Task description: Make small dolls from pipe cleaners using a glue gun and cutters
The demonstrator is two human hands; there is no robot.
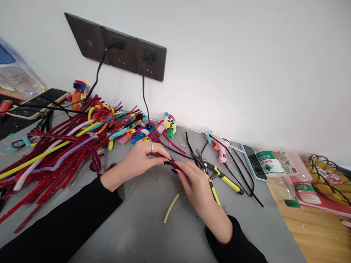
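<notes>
A small dark red piece of pipe cleaner (173,164) is pinched between my two hands, above the middle of the grey table. My left hand (141,159), with a ring on one finger, grips its left end with thumb and fingertips. From the other side my right hand (196,184) holds it, fingers curled and fingertips close to the left ones. Most of the piece is hidden by the fingers. Below the hands lies a short pale yellow strip (171,209). Yellow-and-black pliers (219,175) rest just beyond my right hand, partly covered by it.
A heap of pipe cleaners (65,140), mostly red, spreads at the left. Small fuzzy figures (168,124) sit along the wall. A pink glue gun (221,150) with black cables lies back right, near a phone (253,162) and plastic bottles (274,168). Sockets (123,54) are above.
</notes>
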